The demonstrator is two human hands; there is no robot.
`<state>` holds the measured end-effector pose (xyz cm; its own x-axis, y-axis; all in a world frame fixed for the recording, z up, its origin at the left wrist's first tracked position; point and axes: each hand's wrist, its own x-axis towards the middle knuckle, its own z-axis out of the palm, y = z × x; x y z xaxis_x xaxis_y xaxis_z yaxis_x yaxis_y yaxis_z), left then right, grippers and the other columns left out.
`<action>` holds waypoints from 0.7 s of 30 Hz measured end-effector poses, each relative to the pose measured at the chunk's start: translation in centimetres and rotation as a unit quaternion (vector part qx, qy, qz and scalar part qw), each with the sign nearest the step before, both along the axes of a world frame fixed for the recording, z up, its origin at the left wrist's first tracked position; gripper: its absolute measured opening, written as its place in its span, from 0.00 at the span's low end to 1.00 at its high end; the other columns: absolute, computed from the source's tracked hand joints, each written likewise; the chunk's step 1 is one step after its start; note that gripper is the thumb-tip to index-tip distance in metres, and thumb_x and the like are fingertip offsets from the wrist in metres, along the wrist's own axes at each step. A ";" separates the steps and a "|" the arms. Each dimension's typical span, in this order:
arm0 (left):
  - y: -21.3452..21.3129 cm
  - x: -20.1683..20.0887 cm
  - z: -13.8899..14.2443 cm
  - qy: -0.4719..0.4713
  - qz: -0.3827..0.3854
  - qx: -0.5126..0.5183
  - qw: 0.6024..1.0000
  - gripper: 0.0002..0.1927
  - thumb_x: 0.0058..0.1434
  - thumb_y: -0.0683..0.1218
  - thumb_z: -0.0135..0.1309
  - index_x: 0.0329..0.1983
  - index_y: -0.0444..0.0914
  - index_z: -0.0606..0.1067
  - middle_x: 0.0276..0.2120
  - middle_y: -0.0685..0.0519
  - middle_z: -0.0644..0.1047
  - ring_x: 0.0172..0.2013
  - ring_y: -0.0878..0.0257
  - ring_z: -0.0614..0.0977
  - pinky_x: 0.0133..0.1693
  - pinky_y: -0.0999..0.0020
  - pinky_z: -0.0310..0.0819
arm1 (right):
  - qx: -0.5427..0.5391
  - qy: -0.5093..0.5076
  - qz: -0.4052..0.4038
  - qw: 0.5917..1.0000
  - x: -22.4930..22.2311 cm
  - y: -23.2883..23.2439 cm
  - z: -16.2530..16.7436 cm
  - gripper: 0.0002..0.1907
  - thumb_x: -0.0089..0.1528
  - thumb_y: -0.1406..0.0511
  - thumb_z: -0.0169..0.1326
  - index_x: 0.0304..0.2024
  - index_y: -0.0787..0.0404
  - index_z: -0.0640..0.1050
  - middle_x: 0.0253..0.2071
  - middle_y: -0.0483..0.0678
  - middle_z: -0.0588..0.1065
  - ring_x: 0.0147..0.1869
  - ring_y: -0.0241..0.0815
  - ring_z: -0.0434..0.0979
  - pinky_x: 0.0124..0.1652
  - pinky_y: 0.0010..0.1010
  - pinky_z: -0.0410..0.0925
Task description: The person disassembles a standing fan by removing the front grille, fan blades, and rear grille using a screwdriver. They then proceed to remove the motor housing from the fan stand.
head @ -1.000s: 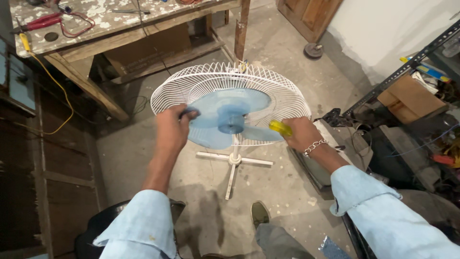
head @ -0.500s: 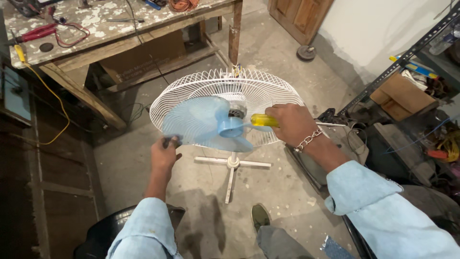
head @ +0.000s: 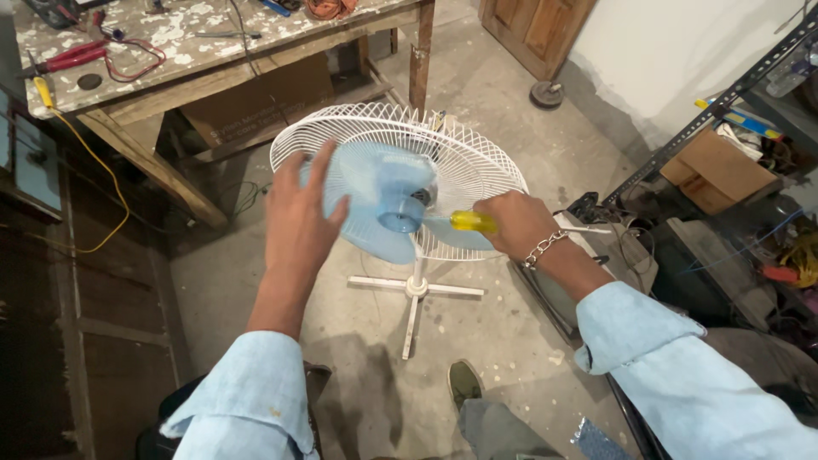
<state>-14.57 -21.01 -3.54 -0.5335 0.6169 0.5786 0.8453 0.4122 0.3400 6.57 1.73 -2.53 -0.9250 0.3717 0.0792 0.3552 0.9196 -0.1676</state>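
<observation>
Holding yellow-handled screwdriver [head: 471, 221] in right hand [head: 515, 225], tip toward blade hub | left hand [head: 298, 223] now open-fingered, off the pale-blue fan blade [head: 379, 200] it gripped earlier | blade sits in white rear grille [head: 477, 162] on floor stand, likely freed.

Left hand [head: 298, 217] spread, right hand [head: 515, 223] fisted

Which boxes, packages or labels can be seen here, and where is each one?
Brown cardboard box with dark print: under the paint-spattered wooden workbench, behind the white fan grille; wide and flat-faced.
Plain brown cardboard box: on the dark metal shelf rack at right, flaps open.
No screens or signs visible.
</observation>
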 end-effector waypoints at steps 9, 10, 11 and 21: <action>-11.2 2.7 -10.6 -0.335 0.204 -0.570 0.722 0.19 0.67 0.54 0.52 0.60 0.48 0.78 0.65 0.48 0.73 0.64 0.42 0.74 0.54 0.28 0.70 | 0.052 0.344 0.096 0.932 0.3 -3.0 7.1 0.15 0.56 0.73 0.61 0.47 0.64 0.79 0.48 0.53 0.80 0.48 0.55 0.82 0.47 0.38 0.74; -11.7 2.9 -10.8 -0.363 0.190 -0.546 0.731 0.19 0.67 0.54 0.53 0.60 0.49 0.79 0.65 0.49 0.73 0.65 0.44 0.74 0.54 0.32 0.73 | 0.045 0.340 0.089 0.935 0.4 -3.2 7.2 0.16 0.56 0.74 0.62 0.47 0.64 0.79 0.47 0.53 0.80 0.48 0.56 0.82 0.47 0.39 0.74; -11.7 3.0 -10.4 -0.358 0.185 -0.507 0.761 0.20 0.64 0.55 0.54 0.59 0.51 0.79 0.62 0.49 0.76 0.62 0.46 0.77 0.56 0.39 0.74 | 0.035 0.336 0.083 0.938 0.3 -3.2 7.1 0.16 0.56 0.74 0.62 0.47 0.64 0.79 0.47 0.54 0.80 0.48 0.56 0.82 0.46 0.39 0.74; -4.0 2.5 -4.6 -0.215 0.114 -0.123 0.962 0.29 0.60 0.55 0.60 0.65 0.49 0.70 0.48 0.51 0.81 0.46 0.49 0.83 0.44 0.50 0.78 | 0.025 0.318 0.033 0.947 0.0 -3.3 3.1 0.18 0.54 0.74 0.63 0.47 0.62 0.79 0.46 0.53 0.76 0.46 0.58 0.80 0.44 0.42 0.73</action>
<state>-12.05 -25.03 -8.13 -0.8289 0.5450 0.1261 0.5263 0.6836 0.5056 6.58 -1.61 0.62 -0.7055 0.2963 0.6438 0.1395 0.9487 -0.2837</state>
